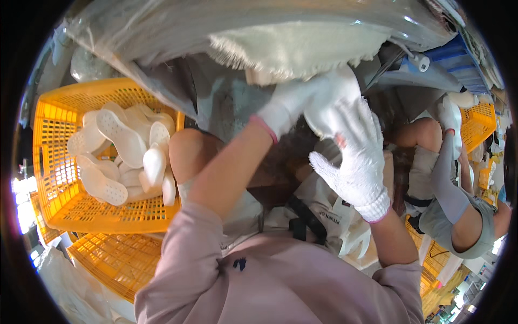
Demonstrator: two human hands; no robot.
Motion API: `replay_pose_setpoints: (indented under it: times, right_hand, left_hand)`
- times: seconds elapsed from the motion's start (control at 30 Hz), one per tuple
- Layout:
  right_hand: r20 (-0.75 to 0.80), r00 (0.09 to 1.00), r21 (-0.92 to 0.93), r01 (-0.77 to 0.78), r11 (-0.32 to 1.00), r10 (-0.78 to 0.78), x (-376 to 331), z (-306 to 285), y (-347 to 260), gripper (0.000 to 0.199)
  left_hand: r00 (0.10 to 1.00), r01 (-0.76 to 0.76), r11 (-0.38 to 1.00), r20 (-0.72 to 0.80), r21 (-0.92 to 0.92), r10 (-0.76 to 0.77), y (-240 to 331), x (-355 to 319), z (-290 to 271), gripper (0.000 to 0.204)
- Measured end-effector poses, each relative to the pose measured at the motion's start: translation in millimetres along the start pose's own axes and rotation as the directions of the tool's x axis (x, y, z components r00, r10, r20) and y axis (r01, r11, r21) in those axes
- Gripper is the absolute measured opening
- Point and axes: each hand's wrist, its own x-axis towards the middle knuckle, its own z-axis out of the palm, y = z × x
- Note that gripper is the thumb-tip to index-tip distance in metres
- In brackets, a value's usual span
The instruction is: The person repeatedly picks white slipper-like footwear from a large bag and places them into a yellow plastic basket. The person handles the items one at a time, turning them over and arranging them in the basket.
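My left hand point(291, 102), in a white knit glove, reaches forward under a fringed cream cloth point(302, 48). It grips a smooth white shoe sole point(345, 89); its fingertips are partly hidden and blurred. Beside the sole is my right hand point(356, 154), gloved too, with its fingers stretched out against or just by the sole. The right thumb stands apart to the left, and a small hole shows bare skin near the index finger. To my left, a yellow plastic crate point(108, 221) holds several pale soles point(121, 137), some dotted with little holes.
Clear plastic sheeting point(162, 27) hangs over the far side. Another yellow crate point(118, 259) sits below the first. At right, a co-worker with a grey sleeve point(448, 167) and a white glove point(449, 113) works close by, near another yellow crate point(479, 127).
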Motion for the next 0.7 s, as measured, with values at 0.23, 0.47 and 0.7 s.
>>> replay_pose_setpoints:
  times: [0.23,0.47,0.7]
  right_hand:
    - [0.009,0.979,0.116,0.201,0.973,-0.203,-36.1,20.9,-42.3,0.037]
    - [-0.162,0.984,0.147,0.092,0.985,-0.068,40.4,59.7,-61.6,0.017]
    - [-0.238,0.971,0.173,0.053,0.984,-0.01,33.5,82.8,-52.6,0.014]
  left_hand:
    - [0.925,0.363,0.736,0.319,-0.571,-0.208,0.8,-57.8,-36.7,0.069]
    - [0.97,0.011,0.872,-0.205,-0.49,-0.128,-24.0,23.3,-81.5,0.049]
    - [0.99,-0.058,0.99,0.137,0.126,0.041,-30.2,-6.1,-87.3,0.04]
